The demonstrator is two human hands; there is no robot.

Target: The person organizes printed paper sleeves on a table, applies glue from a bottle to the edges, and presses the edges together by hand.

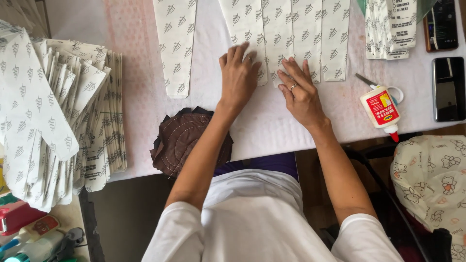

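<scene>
Several long white paper bags [284,34] with a small grey leaf print lie side by side on the white table [262,126], their pointed ends toward me. My left hand [239,75] lies flat, fingers together, on the lower end of one bag. My right hand [300,93], a ring on one finger, presses flat on the neighbouring bag's [310,46] lower end. Neither hand grips anything. One more printed bag [175,43] lies apart to the left.
A big fanned pile of the same bags [63,116] fills the left. A dark brown stitched round cloth [182,140] sits at the table edge. A white glue bottle [381,109], scissors [388,90], two phones [449,87] and another stack [391,29] lie right.
</scene>
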